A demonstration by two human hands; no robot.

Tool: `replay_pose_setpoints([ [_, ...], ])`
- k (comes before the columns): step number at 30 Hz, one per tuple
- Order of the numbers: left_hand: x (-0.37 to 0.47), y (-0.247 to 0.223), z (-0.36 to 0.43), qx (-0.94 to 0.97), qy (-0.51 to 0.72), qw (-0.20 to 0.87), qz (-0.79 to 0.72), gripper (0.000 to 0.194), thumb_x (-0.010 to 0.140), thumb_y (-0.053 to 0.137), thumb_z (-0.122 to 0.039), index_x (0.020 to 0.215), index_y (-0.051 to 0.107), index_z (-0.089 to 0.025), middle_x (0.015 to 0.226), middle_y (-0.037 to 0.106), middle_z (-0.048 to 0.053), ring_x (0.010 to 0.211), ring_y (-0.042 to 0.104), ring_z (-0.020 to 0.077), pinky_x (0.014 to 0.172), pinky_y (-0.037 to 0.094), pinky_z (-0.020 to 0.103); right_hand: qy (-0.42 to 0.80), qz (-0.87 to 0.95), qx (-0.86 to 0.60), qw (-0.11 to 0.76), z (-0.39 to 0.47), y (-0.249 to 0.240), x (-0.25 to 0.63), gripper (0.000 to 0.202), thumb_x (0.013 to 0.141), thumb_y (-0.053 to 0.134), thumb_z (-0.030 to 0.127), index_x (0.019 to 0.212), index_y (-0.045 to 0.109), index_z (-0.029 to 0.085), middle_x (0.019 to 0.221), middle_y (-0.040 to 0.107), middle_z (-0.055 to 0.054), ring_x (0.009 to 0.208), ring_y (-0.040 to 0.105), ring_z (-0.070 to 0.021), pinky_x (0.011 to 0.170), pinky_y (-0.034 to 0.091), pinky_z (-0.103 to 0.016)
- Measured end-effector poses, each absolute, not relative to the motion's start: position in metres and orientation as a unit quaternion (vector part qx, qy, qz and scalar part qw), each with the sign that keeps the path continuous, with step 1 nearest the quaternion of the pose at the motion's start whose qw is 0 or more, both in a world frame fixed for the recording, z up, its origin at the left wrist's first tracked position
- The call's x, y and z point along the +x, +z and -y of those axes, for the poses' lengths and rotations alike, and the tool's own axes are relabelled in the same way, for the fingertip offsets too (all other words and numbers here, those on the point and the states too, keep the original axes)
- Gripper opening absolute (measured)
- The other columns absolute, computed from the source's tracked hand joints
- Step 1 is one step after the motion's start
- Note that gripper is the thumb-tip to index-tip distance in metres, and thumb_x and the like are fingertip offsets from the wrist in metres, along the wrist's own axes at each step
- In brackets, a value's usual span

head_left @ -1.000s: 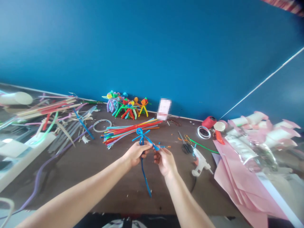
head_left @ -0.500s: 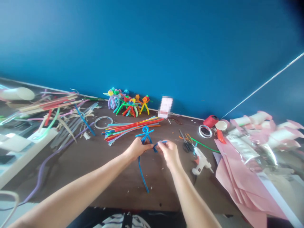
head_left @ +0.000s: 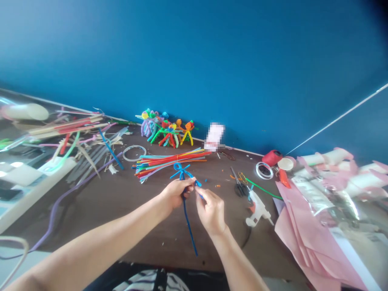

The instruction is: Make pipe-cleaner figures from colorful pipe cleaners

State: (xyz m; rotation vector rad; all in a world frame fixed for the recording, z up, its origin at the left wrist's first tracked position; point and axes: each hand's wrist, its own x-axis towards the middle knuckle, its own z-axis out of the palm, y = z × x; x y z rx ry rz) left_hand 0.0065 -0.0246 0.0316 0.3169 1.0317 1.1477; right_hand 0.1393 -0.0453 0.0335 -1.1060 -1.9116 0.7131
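Between my two hands is a blue pipe cleaner figure (head_left: 182, 171) with a coiled loop for a head and two short arms sticking out. My left hand (head_left: 178, 190) pinches its body below the arms. One long blue leg hangs down from that hand toward the table's front. My right hand (head_left: 212, 208), fingers closed, grips the other blue end close beside the left fingertips. Just behind the hands lies a tied bundle of coloured pipe cleaners (head_left: 169, 161). Several finished pipe cleaner figures (head_left: 169, 129) stand against the wall.
Scissors (head_left: 239, 186), a white glue gun (head_left: 259, 208) and a green pipe cleaner (head_left: 263, 188) lie to the right, near pink sheets (head_left: 306, 238) and tape rolls (head_left: 264, 171). Loose strips and sticks (head_left: 87, 149) clutter the left side. A blue wall (head_left: 194, 72) rises behind.
My right hand has turned and dropped lower, its fingers now bent down against the blue end. The figure has tilted and shifted slightly left, and its hanging leg has swung right. The view moved slightly.
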Motion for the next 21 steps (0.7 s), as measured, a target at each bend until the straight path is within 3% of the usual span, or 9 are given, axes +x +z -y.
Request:
replay_pose_setpoints([
  [2,0.004,0.035,0.023,0.137,0.495,0.726,-0.457,0.017,0.062,0.064,-0.020,0.057,0.049,-0.011,0.050,0.047,-0.003,0.041,0.038,0.0024,0.034,0.017,0.013,0.334,0.706,-0.453,0.430,0.041,0.031,0.141,0.018,0.075,0.051,0.024,0.085,0.066,0.022,0.076,0.064,-0.005,0.071,0.057,-0.0179,0.070,0.042,-0.028],
  [4,0.000,0.039,0.023,0.140,0.471,0.746,-0.449,0.016,0.061,0.065,-0.018,0.058,0.051,-0.011,0.052,0.049,-0.001,0.042,0.039,0.0033,0.033,0.016,0.013,0.412,0.636,-0.483,0.438,0.034,0.030,0.141,0.014,0.072,0.054,0.028,0.076,0.065,0.020,0.064,0.062,-0.002,0.056,0.055,-0.0147,0.055,0.043,-0.024],
  [6,-0.003,0.043,0.024,0.157,0.443,0.762,-0.445,0.016,0.058,0.066,-0.017,0.059,0.052,-0.010,0.053,0.051,0.001,0.043,0.041,0.0045,0.034,0.016,0.013,0.486,0.577,-0.506,0.418,0.027,0.029,0.142,0.014,0.069,0.056,0.030,0.071,0.063,0.017,0.050,0.055,0.002,0.040,0.045,-0.0099,0.040,0.035,-0.020],
  [9,-0.005,0.044,0.025,0.251,0.415,0.737,-0.470,0.020,0.055,0.069,-0.023,0.057,0.052,-0.012,0.051,0.051,0.000,0.044,0.041,0.0057,0.035,0.018,0.015,0.527,0.549,-0.514,0.396,0.018,0.033,0.145,0.014,0.067,0.057,0.029,0.068,0.060,0.016,0.047,0.053,0.004,0.036,0.040,-0.0072,0.036,0.030,-0.018],
  [13,-0.005,0.039,0.027,0.429,0.407,0.595,-0.544,0.026,0.058,0.064,-0.033,0.050,0.049,-0.014,0.043,0.046,-0.003,0.041,0.038,0.0069,0.037,0.022,0.019,0.463,0.605,-0.521,0.386,0.014,0.047,0.146,0.013,0.065,0.057,0.029,0.063,0.057,0.017,0.046,0.051,0.004,0.040,0.044,-0.0089,0.039,0.034,-0.018],
  [16,-0.003,0.036,0.027,0.505,0.420,0.499,-0.565,0.024,0.061,0.061,-0.031,0.048,0.049,-0.015,0.042,0.048,-0.003,0.041,0.039,0.0079,0.041,0.027,0.021,0.378,0.666,-0.519,0.380,0.020,0.055,0.143,0.011,0.068,0.053,0.026,0.061,0.055,0.018,0.045,0.049,0.004,0.042,0.044,-0.0098,0.043,0.035,-0.019],
  [21,0.005,0.037,0.028,0.441,0.482,0.492,-0.576,0.019,0.063,0.059,-0.028,0.052,0.052,-0.014,0.041,0.048,-0.003,0.040,0.041,0.0075,0.042,0.030,0.020,0.229,0.761,-0.467,0.387,0.040,0.052,0.136,0.013,0.073,0.048,0.020,0.076,0.060,0.020,0.070,0.061,-0.004,0.064,0.055,-0.0162,0.064,0.040,-0.026],
])
